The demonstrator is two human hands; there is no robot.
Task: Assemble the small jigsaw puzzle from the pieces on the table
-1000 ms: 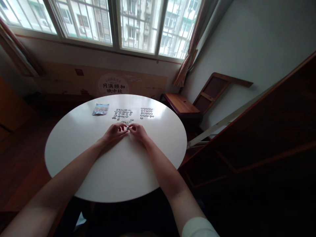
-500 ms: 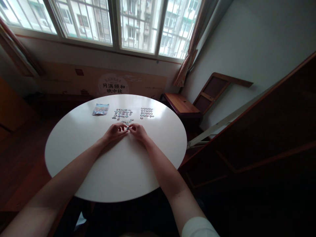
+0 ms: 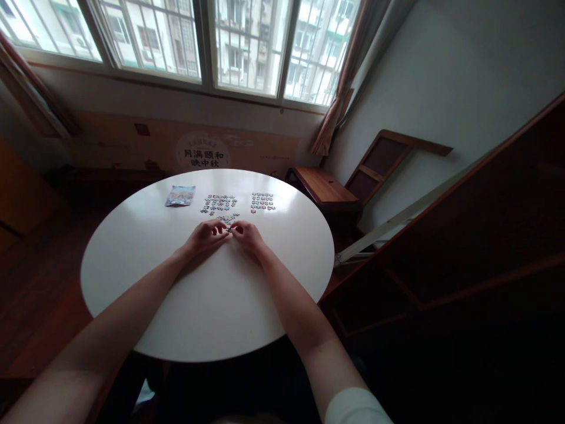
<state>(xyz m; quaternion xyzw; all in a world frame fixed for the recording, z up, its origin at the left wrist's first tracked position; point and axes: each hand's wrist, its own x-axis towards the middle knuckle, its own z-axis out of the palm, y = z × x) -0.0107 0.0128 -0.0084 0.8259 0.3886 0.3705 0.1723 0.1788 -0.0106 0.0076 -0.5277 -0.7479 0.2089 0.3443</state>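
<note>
My left hand [image 3: 207,234] and my right hand [image 3: 246,234] meet near the middle of a round white table [image 3: 198,306]. Between their fingertips is a small dark jigsaw puzzle piece [image 3: 229,230], pinched from both sides; whether it is one piece or two joined cannot be made out. Just beyond my fingers lies a loose cluster of jigsaw pieces [image 3: 227,218]. Behind it, pieces are laid out in rows in a left group [image 3: 220,203] and a right group [image 3: 263,201]. A colourful printed packet [image 3: 180,195] lies flat to their left.
A wooden chair [image 3: 326,185] stands past the table's right far edge. Dark wooden furniture [image 3: 441,265] rises at the right. Barred windows [image 3: 247,47] and a printed banner [image 3: 247,147] are beyond the table.
Hardly anything differs. Both hands stay in the same place with the piece between them, with at most a very slight shift at the fingertips.
</note>
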